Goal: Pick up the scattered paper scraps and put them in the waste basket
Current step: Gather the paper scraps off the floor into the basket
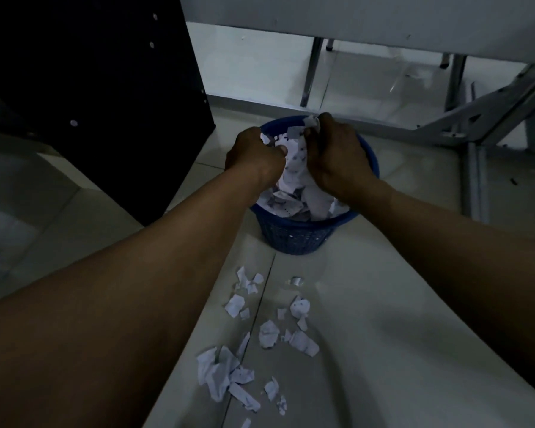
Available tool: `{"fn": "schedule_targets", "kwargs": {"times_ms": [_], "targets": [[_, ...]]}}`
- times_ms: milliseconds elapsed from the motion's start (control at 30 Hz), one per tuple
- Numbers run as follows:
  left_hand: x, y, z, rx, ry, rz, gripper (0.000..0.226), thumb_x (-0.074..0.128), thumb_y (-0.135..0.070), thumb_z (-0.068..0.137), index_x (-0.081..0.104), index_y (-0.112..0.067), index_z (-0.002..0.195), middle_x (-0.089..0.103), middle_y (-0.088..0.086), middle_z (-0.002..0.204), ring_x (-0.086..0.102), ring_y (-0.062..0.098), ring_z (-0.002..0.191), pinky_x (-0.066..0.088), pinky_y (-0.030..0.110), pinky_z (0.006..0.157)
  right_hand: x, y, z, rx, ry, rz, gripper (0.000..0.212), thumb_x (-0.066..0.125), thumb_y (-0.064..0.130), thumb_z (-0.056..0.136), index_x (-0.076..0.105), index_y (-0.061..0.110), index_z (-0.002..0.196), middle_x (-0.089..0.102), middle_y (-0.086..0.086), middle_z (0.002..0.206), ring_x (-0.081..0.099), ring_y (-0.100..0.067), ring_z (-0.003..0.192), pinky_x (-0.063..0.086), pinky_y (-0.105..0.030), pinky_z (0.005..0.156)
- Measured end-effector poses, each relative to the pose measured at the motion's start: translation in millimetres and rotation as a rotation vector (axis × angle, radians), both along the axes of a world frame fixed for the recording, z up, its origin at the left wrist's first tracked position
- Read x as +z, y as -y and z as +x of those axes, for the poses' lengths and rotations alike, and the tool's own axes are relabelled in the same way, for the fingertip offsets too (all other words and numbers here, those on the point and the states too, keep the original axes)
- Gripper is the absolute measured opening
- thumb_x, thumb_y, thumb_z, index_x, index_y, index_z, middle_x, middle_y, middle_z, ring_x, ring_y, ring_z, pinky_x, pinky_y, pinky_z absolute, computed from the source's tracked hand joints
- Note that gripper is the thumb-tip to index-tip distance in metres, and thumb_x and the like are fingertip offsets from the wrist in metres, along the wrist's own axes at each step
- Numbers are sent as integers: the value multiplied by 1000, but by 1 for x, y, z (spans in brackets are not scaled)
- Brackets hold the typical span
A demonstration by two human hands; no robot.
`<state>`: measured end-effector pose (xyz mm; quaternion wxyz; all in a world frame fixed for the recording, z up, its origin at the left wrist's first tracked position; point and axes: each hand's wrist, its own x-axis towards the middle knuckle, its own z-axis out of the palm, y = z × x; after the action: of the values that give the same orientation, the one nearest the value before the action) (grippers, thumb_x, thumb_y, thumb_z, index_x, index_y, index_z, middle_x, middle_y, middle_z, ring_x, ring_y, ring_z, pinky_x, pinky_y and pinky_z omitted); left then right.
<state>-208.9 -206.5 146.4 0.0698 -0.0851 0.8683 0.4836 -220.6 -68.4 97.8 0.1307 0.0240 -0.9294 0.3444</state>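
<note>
Wad of paper scraps point(292, 157) gripped by curled left hand point(255, 154) & right hand point(337, 156) over waste basket point(294, 239). Release low, inside rim; floor scraps point(269, 335) at 6 o'clock.

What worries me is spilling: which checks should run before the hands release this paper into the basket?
1. The left hand and right hand are above the waste basket opening: ok.
2. Both hands grip the held paper: ok.
3. Basket stands upright on the floor: ok.
4. Room left inside: cannot tell; paper reaches the rim.
5. All floor scraps collected: not ok; many remain.
</note>
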Motion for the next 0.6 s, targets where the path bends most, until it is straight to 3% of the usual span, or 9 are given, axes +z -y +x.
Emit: {"fn": "schedule_targets", "kwargs": {"times_ms": [133, 233, 333, 400, 500, 600], "targets": [[4, -3, 3, -112, 33, -58, 47, 64, -17, 87, 50, -14, 132, 57, 6, 130, 57, 24, 113, 47, 29, 98, -4, -7, 6, -34, 38, 139, 41, 35, 44, 97, 41, 21, 130, 52, -21, 123, 52, -38, 105, 45, -41, 79], [4, -2, 5, -190, 63, -72, 62, 66, -14, 85, 40, -15, 141, 51, 5, 138, 53, 24, 120, 43, 33, 106, -1, -8, 13, -84, 89, 215, 48, 37, 47, 96, 33, 28, 141, 43, -19, 137, 46, -38, 121, 40, -51, 99], [5, 0, 10, -282, 62, -104, 57, 63, -14, 88, 40, -12, 140, 50, 5, 138, 51, 22, 123, 37, 23, 105, -1, -4, 22, -115, 36, 229, 55, 32, 51, 94, 31, 28, 144, 36, -19, 143, 42, -38, 126, 36, -54, 103], [2, 4, 11, -289, 43, -166, 54, 63, -18, 88, 44, -16, 138, 53, 6, 136, 54, 23, 118, 41, 24, 100, -4, -2, 25, -88, 83, 214, 64, 26, 60, 90, 28, 30, 146, 26, -18, 151, 34, -37, 134, 31, -57, 107], [0, 9, 14, -198, 8, -226, 50, 62, -18, 85, 49, -20, 133, 56, 7, 132, 56, 24, 112, 47, 28, 97, -10, -1, 27, 62, 201, 253, 77, 23, 72, 82, 16, 35, 149, 5, -16, 159, 13, -36, 144, 19, -61, 112], [-2, 13, 19, -99, -39, -231, 41, 60, -15, 86, 53, -21, 126, 55, 6, 130, 57, 22, 107, 47, 24, 86, -18, 1, 30, 197, 343, 412, 79, 30, 75, 84, 3, 40, 150, -16, -15, 158, -12, -35, 146, 6, -64, 113]]}}
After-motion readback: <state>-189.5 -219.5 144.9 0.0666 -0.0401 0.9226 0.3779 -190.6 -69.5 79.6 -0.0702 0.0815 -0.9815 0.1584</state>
